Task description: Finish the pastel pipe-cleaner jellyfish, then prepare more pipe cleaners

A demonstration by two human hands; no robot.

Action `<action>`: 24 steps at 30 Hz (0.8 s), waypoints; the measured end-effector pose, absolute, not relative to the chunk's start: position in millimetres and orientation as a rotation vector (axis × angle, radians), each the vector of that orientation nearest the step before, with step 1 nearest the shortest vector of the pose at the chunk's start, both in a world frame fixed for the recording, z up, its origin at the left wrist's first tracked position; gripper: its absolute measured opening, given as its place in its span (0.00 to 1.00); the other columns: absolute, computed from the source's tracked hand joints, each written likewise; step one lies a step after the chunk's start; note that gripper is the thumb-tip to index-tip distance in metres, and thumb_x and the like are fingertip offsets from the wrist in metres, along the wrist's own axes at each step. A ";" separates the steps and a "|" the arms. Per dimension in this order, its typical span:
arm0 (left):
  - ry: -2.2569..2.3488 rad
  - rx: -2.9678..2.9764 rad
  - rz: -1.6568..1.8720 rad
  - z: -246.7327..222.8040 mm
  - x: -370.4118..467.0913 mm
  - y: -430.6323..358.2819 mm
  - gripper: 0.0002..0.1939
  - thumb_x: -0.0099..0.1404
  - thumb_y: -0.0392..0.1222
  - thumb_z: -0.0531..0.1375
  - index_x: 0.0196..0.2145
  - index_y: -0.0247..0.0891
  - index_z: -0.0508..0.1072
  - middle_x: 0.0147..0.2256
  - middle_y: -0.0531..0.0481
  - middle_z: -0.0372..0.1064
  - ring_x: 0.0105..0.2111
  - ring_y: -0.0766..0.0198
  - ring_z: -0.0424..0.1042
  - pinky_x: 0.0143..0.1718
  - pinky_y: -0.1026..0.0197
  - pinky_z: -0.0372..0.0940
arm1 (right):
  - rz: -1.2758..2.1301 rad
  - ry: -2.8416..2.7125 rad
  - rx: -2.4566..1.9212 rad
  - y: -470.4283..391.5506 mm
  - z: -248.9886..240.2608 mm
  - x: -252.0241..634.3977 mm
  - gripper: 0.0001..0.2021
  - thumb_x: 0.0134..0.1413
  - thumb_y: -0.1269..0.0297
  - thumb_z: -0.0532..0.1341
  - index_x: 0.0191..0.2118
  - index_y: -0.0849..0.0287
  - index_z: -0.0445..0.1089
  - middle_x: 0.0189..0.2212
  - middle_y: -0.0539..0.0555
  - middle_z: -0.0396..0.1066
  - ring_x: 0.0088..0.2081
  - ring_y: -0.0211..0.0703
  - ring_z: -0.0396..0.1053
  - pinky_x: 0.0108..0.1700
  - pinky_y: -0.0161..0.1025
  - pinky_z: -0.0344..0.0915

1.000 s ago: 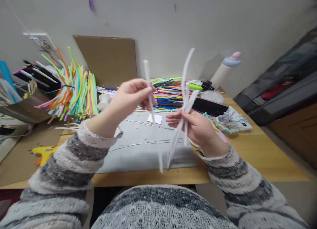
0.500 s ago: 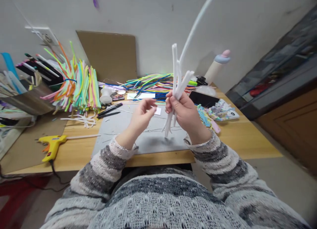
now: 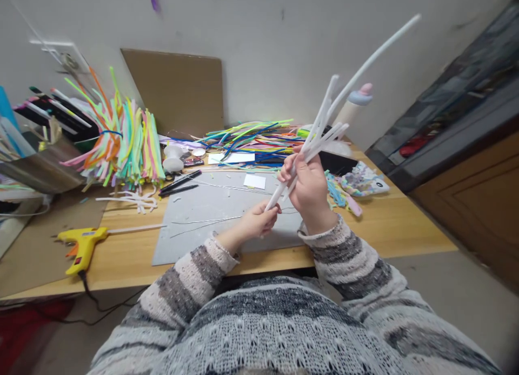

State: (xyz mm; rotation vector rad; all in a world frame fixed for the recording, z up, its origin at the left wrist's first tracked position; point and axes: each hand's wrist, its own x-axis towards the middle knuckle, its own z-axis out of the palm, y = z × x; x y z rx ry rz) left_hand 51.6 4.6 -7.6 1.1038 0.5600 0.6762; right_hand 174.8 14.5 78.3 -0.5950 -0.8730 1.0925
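Note:
A bundle of white pipe cleaners (image 3: 318, 129) slants up to the right above the desk, one stem reaching far beyond the others. My right hand (image 3: 307, 183) is closed around its middle. Lower down, my left hand (image 3: 261, 219) grips the bottom ends, which its fingers hide. Beneath both hands lies a grey mat (image 3: 194, 202) with thin wires (image 3: 211, 221) and a small white card (image 3: 254, 181) on it.
To the left are a yellow glue gun (image 3: 84, 245), black pens (image 3: 180, 183), white pipe cleaner pieces (image 3: 140, 201) and a colourful pipe cleaner bunch (image 3: 133, 142). Loose coloured stems (image 3: 251, 137) lie at the back. A phone case (image 3: 365, 179) rests at right.
My left hand has moved right and down, from empty to gripping the bundle's lower ends. The bundle has tilted to the right in my right hand.

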 end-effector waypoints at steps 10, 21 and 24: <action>0.425 0.656 0.529 3.4 31.5 11.9 0.22 0.69 0.55 0.49 0.42 0.32 0.69 0.24 0.47 0.68 0.18 0.66 0.66 0.16 0.67 0.60 | 1.483 -0.799 -0.616 31.4 58.8 170.2 0.10 0.58 0.60 0.63 0.32 0.56 0.62 0.18 0.42 0.54 0.19 0.29 0.53 0.22 0.28 0.57; 0.563 0.127 0.925 5.1 31.9 20.9 0.27 0.72 0.53 0.41 0.43 0.30 0.71 0.34 0.37 0.75 0.34 0.55 0.77 0.34 0.56 0.72 | 1.305 -0.709 -0.623 35.2 61.4 154.5 0.09 0.62 0.60 0.59 0.33 0.55 0.60 0.20 0.43 0.55 0.20 0.30 0.55 0.24 0.29 0.59; 0.570 0.199 0.872 6.0 31.4 19.3 0.22 0.72 0.47 0.44 0.43 0.30 0.71 0.33 0.38 0.75 0.32 0.57 0.76 0.32 0.58 0.71 | 1.267 -0.721 -0.576 37.1 65.6 157.2 0.10 0.60 0.58 0.61 0.32 0.54 0.60 0.20 0.43 0.54 0.20 0.29 0.55 0.23 0.28 0.59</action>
